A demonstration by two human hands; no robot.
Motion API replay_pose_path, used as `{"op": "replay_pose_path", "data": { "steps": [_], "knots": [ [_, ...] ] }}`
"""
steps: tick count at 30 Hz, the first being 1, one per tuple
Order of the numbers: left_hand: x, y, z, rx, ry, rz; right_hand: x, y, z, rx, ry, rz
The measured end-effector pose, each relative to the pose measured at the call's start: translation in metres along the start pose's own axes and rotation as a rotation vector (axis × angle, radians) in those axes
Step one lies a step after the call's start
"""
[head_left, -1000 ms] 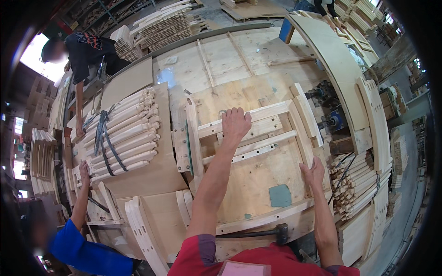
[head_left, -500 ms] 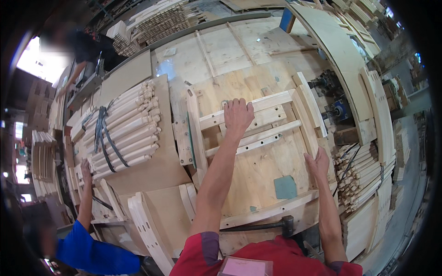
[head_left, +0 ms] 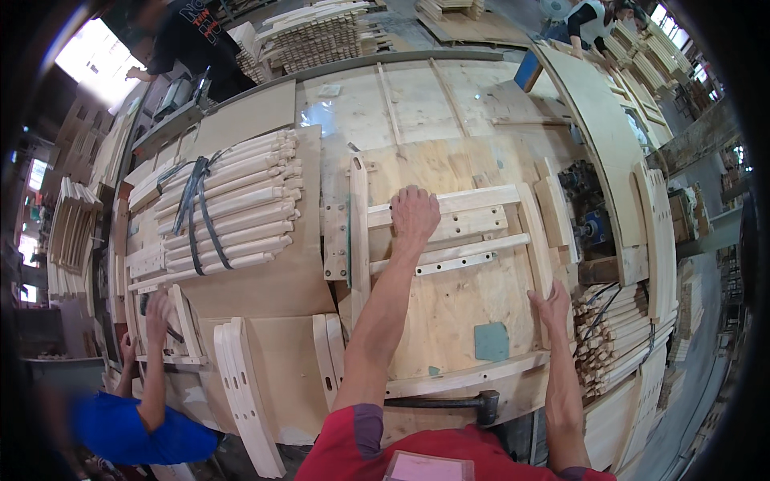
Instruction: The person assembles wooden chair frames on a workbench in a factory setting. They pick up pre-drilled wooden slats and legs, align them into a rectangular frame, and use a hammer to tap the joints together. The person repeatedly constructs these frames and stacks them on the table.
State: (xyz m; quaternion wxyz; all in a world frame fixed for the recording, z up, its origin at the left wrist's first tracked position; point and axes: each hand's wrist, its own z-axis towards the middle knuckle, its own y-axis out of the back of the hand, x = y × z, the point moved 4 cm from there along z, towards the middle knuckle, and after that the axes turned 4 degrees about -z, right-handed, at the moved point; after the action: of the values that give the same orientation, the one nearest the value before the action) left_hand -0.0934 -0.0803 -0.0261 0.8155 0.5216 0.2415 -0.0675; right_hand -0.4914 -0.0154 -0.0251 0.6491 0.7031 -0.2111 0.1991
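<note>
A pale wooden frame lies on the plywood bench top [head_left: 433, 321]. It has a left leg [head_left: 360, 232], a right leg [head_left: 534, 232], a wide upper rail [head_left: 481, 197] and a thinner lower rail [head_left: 489, 245]. My left hand [head_left: 415, 213] is closed over the upper rail, left of its middle. At the near end of the right leg, my right hand [head_left: 552, 306] holds it between thumb and fingers. Drilled strips fixed to the bench show beside and under the rails. A black-headed hammer [head_left: 486, 407] lies at the bench's near edge.
Strapped wooden spindles [head_left: 233, 208] sit at the left, more bundled sticks [head_left: 613, 337] at the right. Slotted boards [head_left: 245, 401] lie near left. A blue-sleeved co-worker [head_left: 136, 429] works at lower left; two other people stand at the far side. Clamps [head_left: 589, 228] sit beside the frame.
My view has shifted, so the scene sits lower. Both my hands stay on the frame. The blue-sleeved co-worker's hands have moved away from the spindle bundle; a person at far right has come into view.
</note>
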Motion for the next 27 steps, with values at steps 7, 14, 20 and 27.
{"op": "replay_pose_path", "data": {
  "steps": [7, 14, 20, 27],
  "knots": [
    [-0.0050, -0.0053, 0.0017, -0.027, -0.025, -0.023, -0.0049, 0.0006, -0.0037, -0.079, -0.003, -0.030],
    [-0.0019, -0.0087, 0.0018, -0.058, -0.036, -0.015, -0.0009, -0.0008, -0.0039, -0.099, -0.046, -0.009],
    [-0.0002, -0.0085, 0.0019, -0.069, -0.055, -0.021, -0.0029, -0.0022, -0.0049, -0.083, -0.086, 0.048],
    [-0.0034, -0.0092, -0.0004, -0.011, -0.025, 0.013, -0.0059, -0.0024, -0.0092, -0.065, -0.139, 0.067]
  ]
}}
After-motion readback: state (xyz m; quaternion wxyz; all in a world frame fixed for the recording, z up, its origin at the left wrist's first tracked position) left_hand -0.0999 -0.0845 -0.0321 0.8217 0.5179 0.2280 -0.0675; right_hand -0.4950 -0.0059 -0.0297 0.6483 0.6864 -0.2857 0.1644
